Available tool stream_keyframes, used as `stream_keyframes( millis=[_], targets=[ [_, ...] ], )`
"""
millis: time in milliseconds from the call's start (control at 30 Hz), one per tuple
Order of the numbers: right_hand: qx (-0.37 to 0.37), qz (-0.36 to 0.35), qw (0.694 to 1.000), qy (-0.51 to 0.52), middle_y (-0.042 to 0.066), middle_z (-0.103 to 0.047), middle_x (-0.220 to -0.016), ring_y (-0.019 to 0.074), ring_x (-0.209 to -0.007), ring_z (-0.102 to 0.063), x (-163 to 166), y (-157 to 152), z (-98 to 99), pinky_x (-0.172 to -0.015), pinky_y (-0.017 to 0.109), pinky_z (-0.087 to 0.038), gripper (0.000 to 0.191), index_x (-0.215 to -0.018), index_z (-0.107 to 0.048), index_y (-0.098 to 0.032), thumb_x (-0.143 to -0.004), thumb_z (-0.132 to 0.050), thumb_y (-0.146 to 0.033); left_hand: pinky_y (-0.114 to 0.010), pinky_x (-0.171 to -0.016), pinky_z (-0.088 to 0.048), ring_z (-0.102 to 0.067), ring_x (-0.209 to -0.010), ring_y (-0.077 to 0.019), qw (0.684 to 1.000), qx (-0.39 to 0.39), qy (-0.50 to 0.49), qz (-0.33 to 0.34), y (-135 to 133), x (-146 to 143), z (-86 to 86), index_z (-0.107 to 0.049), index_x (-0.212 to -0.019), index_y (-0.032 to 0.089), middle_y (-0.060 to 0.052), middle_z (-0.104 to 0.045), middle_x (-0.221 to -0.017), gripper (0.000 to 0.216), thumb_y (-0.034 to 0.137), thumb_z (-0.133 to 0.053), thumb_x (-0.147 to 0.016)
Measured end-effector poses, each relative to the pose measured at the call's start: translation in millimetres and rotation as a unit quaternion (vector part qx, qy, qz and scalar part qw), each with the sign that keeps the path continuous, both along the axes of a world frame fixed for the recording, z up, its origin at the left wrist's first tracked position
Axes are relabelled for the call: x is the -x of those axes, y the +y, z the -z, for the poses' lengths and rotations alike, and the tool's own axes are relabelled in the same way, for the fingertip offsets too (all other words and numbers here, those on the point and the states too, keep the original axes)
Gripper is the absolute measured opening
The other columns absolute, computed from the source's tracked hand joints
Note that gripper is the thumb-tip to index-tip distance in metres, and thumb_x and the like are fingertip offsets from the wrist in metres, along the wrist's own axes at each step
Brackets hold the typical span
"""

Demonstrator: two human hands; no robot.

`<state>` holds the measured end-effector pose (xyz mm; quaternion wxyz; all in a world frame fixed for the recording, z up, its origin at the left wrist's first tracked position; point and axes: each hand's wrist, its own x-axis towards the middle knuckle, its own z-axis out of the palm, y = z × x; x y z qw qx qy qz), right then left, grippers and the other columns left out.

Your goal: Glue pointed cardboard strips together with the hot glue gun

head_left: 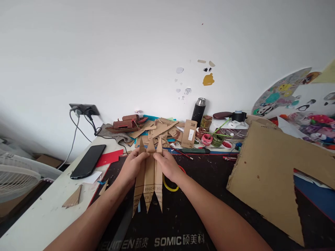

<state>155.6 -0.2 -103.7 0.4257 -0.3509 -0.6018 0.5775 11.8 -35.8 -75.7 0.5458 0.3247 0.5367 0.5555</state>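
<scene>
Pinching the pointed cardboard [149,172] between them, the left hand [134,164] and right hand [169,164] hold it over the dark mat [204,198], thumbs just below the upper tips, seemingly to keep its panels aligned (the printed lower points stay unheld).

Along the near edge of the black mat [196,212], pale lettering reads "SOMIC硕美科", with "新贵" to its left after partly legible Latin letters. The pointed cardboard piece [149,170] bears printed numbers, among them "2008" and "8.3"; the white label [191,134] on the far small carton [186,135] is unreadable.
</scene>
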Motion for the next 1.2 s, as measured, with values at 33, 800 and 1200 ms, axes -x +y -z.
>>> stream_keyframes(
  millis=[33,800,1200],
  targets=[
    [0.000,0.001,1.000,-0.003,0.006,-0.077,-0.098,0.0289,-0.104,-0.067,0.1,0.2,0.5,-0.090,0.036,-0.051,0.029,-0.092,-0.075,-0.018,-0.090,-0.054,-0.038,-0.032,-0.066,-0.055,-0.075,-0.074,-0.0268,1.000,-0.001,-0.001,0.001,-0.4,0.2,0.1,-0.072,-0.093,0.018,-0.003,-0.079,-0.079,0.041,0.038,-0.086,-0.059],
    [0.097,-0.092,0.991,0.027,0.004,-0.073,-0.094,0.0273,-0.100,-0.068,-3.1,-12.6,-9.7,-0.095,0.040,-0.051,0.029,-0.112,-0.078,-0.019,-0.096,-0.059,-0.033,-0.032,-0.063,-0.056,-0.068,-0.066,-0.0213,0.987,0.100,-0.112,0.049,-11.4,12.2,-0.2,-0.060,-0.093,0.023,0.003,-0.069,-0.076,0.048,0.035,-0.095,-0.063],
    [0.017,-0.043,0.999,0.020,0.006,-0.076,-0.102,0.0281,-0.103,-0.069,0.0,-12.6,-3.1,-0.100,0.042,-0.051,0.028,-0.109,-0.078,-0.019,-0.095,-0.059,-0.035,-0.027,-0.059,-0.051,-0.061,-0.058,-0.0159,0.997,0.008,-0.065,0.033,-11.8,6.7,-5.4,-0.060,-0.082,0.021,0.004,-0.067,-0.068,0.043,0.031,-0.093,-0.057]
  ],
)
